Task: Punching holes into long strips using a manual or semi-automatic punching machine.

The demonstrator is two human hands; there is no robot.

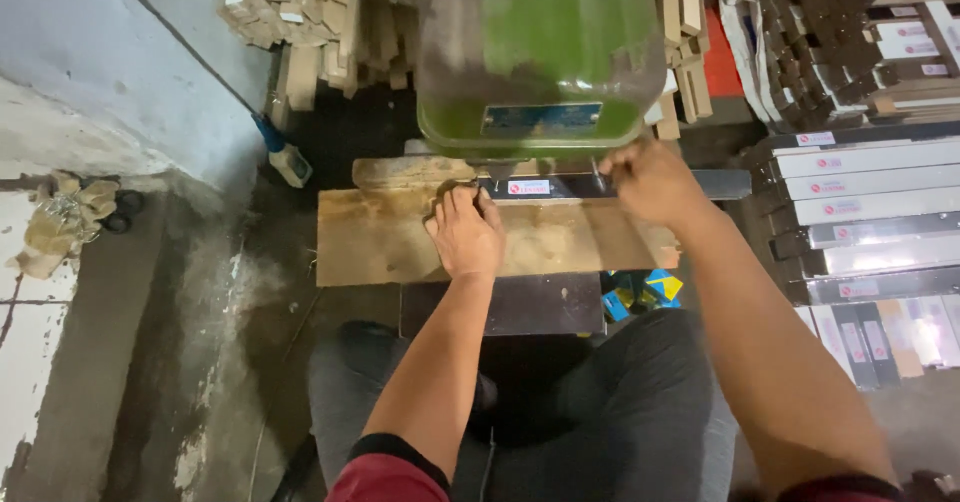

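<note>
Hands at green machine (540, 52) | left hand (466, 232) flat, fingers together, pressing dark strip (545, 188) on wooden table (380, 242) | right hand (652, 180) pinching strip's far end | stacked strips (860, 202) right, unprocessed by appearance

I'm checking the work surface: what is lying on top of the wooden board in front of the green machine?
On the wooden board lies a dark strip under the left hand and right hand. The hands and green machine cover parts of it.

Left hand (465, 230) pressed flat on worn wooden board (380, 242), fingertips touching dark strip (560, 188); right hand (652, 180) closed on that strip beneath green machine (538, 52); stacked dark strips (865, 217) at right, wood offcuts (310, 22) behind
</note>
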